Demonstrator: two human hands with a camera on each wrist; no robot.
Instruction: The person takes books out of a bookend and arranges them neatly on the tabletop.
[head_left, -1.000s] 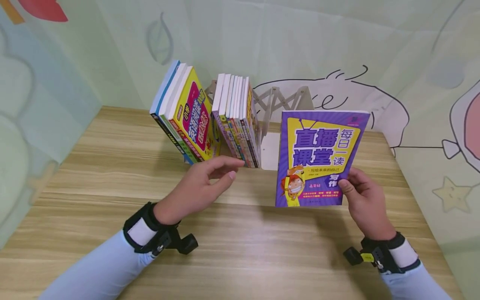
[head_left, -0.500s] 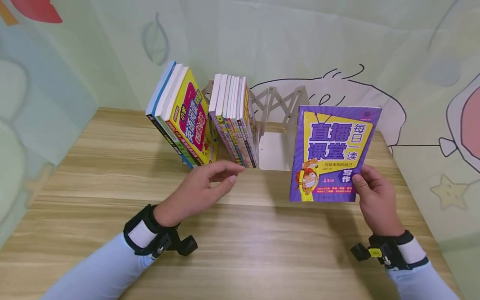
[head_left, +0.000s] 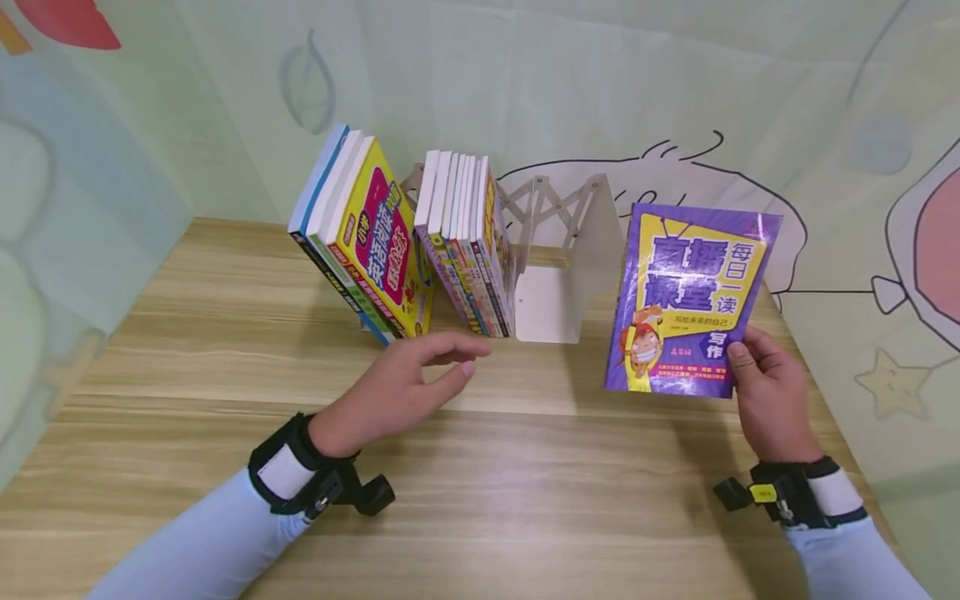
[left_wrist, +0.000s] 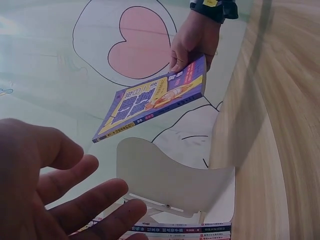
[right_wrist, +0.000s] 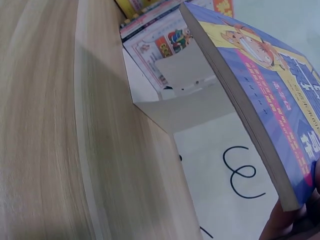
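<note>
Well, right grip (head_left: pixel 776 402) partly hidden, probably by purple book (head_left: pixel 692 302).

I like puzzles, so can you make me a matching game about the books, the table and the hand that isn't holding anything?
1. purple book
2. left hand
3. yellow-covered book
4. table

A. leaning among other books
B. wood-grained
C. gripped by the right hand
D. fingers apart, holding nothing

Pairs: 1-C, 2-D, 3-A, 4-B

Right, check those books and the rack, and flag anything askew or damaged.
The thick books lean left steeply and the thinner books less so, both askew, unlike the upright end plate of the rack. The held purple book shows no plain damage.
</note>
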